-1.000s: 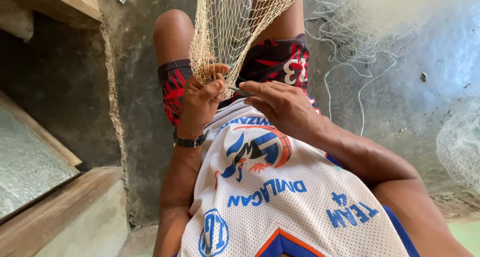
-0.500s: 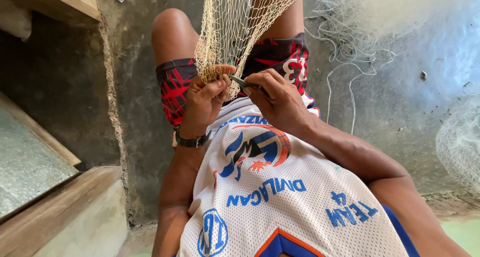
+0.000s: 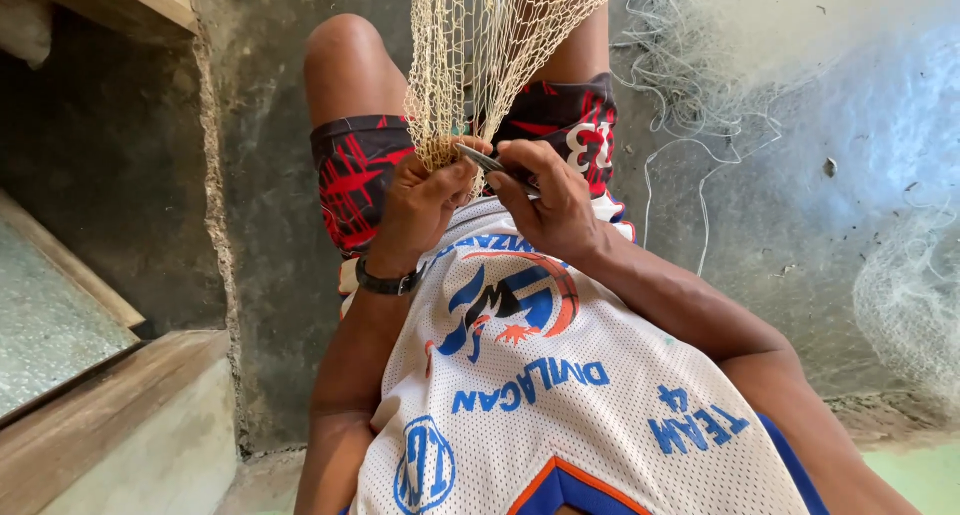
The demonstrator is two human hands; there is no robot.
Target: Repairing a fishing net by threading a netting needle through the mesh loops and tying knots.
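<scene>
A tan fishing net (image 3: 490, 45) hangs down from above between my knees. My left hand (image 3: 425, 205), with a black watch on the wrist, is closed on the net's bunched lower end. My right hand (image 3: 550, 205) pinches a thin grey tool (image 3: 490, 162), whose tip touches the net beside my left thumb. Both hands meet over my lap, above red-and-black shorts and a white mesh jersey.
Loose pale netting and thin line (image 3: 700, 95) lie on the concrete floor to the right, with more mesh (image 3: 910, 305) at the far right. A wooden step and ledge (image 3: 90, 415) sit at the left, below a wooden beam (image 3: 130, 0).
Both hands have risen slightly toward the net. My right hand has brought the tool's tip from my lap up to the bunched mesh held by my left hand.
</scene>
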